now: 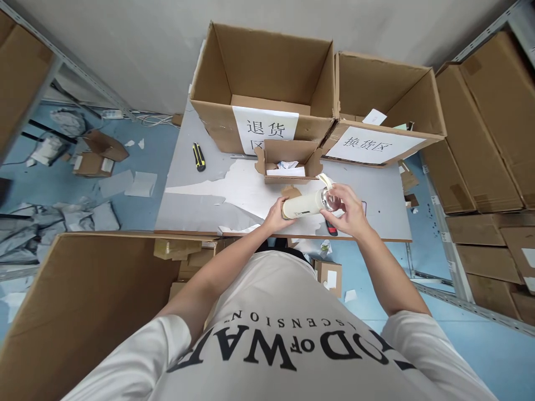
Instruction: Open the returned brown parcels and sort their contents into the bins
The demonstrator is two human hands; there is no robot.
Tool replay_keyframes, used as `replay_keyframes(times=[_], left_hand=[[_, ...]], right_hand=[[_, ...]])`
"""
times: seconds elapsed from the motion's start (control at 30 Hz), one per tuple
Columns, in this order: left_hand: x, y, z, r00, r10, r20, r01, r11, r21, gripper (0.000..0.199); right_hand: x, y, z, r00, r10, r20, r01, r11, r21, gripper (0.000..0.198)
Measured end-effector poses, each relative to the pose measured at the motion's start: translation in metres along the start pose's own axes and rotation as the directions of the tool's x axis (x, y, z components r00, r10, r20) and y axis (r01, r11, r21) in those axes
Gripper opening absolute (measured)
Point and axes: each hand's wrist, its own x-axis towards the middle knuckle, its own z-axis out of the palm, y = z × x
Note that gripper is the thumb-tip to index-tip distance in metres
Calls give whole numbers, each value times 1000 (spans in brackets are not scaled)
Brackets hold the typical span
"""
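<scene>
A cream-coloured bottle lies sideways between my two hands, above the front of the table. My left hand is closed round its base end. At the other end, the fingers of my right hand grip the clear and silvery cap part, where a pale strap loop sticks up. Just behind the bottle stands a small open carton with white paper or wrapping inside. Beneath the right hand, a red and black tool is partly hidden.
Two large open cardboard boxes with paper labels, one at back left and one at back right, stand on the table. A yellow-black box cutter lies left. A big carton adjoins the front left edge; stacked boxes fill the right.
</scene>
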Motion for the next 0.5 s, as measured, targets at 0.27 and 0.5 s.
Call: replay_keyframes(times=[0.27,0.5], left_hand=[[-1,-12,-1,1000,15,-14,-16,997,-73,86],[2,-14,-2,1000,12,19,-10,994,-113,90]], right_hand=[[10,-17,-26,978,-157,135,186,953,-240,39],[7,-16,-16,944,-301,136,324,924,-201,39]])
